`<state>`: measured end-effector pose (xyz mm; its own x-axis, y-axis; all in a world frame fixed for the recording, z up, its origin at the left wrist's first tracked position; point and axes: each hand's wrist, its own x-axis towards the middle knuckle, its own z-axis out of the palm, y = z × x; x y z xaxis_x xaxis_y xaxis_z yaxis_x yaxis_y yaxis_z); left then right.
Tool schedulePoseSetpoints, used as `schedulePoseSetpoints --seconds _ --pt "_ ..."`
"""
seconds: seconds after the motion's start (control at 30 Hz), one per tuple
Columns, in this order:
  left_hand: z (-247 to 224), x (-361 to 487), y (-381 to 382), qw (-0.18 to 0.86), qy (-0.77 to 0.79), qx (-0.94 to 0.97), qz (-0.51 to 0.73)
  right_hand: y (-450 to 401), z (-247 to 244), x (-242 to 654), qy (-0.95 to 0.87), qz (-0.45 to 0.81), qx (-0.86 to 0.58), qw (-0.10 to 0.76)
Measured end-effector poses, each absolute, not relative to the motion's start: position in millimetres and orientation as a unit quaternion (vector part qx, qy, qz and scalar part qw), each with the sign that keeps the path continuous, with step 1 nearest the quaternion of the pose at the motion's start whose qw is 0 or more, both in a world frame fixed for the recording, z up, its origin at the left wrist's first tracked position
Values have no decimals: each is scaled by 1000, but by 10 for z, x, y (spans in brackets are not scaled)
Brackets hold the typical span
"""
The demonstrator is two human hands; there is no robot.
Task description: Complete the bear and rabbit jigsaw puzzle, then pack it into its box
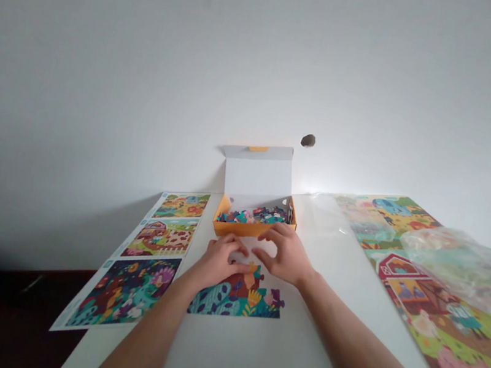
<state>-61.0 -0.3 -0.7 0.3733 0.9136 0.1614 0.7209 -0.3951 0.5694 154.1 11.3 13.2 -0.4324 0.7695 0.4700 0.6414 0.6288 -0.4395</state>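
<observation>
A partly joined jigsaw puzzle (227, 299) lies on the white table, showing teal leaves, a brown animal and yellow flowers. My left hand (218, 262) rests over its upper left part, with thumb and fingers apart and the thumb along the puzzle's upper edge. Just in front of the box, my right hand (285, 254) hovers with curved, parted fingers, and nothing shows between them. Behind both hands stands an open yellow box (238, 229) holding many loose puzzle pieces (268, 214). My left hand hides some of the puzzle.
A sheet with three printed pictures (140, 257) lies on the left, overhanging the table edge. On the right are large farm and animal pictures (429, 300), partly under clear plastic bags (461, 265). A white wall (152, 69) with a dark hole (308, 140) rises behind the table.
</observation>
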Motion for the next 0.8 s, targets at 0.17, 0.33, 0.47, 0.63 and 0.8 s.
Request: schedulePoseSetpoints --seconds 0.17,0.33,0.47,0.63,0.8 --pt "-61 -622 59 194 522 786 268 86 0 1475 -874 110 -431 195" --pt "-41 -730 79 171 546 778 259 151 -31 1562 -851 108 -486 169" --pt "-13 -774 50 184 536 795 216 154 17 1607 -843 110 -503 155" --pt "-33 -750 50 199 529 797 210 144 0 1578 -837 133 -501 176" --pt "-66 -732 68 199 534 793 215 169 -75 1542 -823 170 -489 232"
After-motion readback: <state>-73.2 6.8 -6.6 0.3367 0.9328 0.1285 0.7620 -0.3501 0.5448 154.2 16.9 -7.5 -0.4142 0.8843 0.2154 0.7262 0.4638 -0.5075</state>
